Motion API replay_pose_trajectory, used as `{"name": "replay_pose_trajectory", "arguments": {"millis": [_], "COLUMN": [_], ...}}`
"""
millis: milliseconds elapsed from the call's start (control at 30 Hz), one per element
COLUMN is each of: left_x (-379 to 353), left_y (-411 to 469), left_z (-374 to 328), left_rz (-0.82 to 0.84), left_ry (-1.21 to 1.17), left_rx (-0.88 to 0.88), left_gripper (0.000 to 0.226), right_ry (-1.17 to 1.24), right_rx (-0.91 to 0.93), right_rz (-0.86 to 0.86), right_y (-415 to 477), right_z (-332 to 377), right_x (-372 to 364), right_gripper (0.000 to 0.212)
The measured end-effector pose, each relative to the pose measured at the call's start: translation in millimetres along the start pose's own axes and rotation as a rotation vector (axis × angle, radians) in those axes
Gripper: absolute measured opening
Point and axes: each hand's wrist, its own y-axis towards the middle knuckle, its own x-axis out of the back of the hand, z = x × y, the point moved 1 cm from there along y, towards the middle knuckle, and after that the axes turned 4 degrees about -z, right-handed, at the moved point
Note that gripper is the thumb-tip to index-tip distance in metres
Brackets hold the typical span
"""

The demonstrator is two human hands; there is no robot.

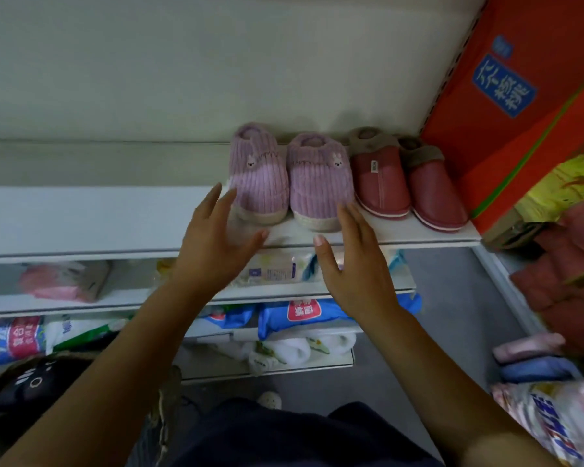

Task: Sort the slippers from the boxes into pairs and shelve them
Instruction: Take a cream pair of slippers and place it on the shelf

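Two purple corduroy slippers (292, 183) with small rabbit faces stand side by side on the white top shelf (98, 217), toes toward me. To their right stands a pair of dark red slippers (408, 183) with brown fleece collars. My left hand (213, 244) hovers open just left of the left purple slipper, fingers straight, fingertips close to its side. Just in front of the right purple slipper's toe is my right hand (354, 264), open too, holding nothing.
A large orange box (520, 106) bounds the shelf on the right. Lower shelves hold wrapped packages (284, 318) and a pink pack (61, 281). A box with dark slippers (31, 389) sits at lower left; pink and blue slippers (533, 358) lie at right.
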Motion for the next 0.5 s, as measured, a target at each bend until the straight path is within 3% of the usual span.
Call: {"name": "replay_pose_trajectory", "arguments": {"millis": [233,500], "left_x": [23,50], "left_y": [-126,-271], "left_z": [13,53], "left_rz": [-0.045,0.127], "left_ry": [0.119,0.257], "left_rx": [-0.096,0.143], "left_gripper": [0.075,0.079], "right_ry": [-0.042,0.023], "right_rx": [0.147,0.212], "right_rz": [0.077,0.280], "right_y": [-85,-202], "right_z": [7,25], "right_x": [7,-19], "right_gripper": [0.068,0.064]}}
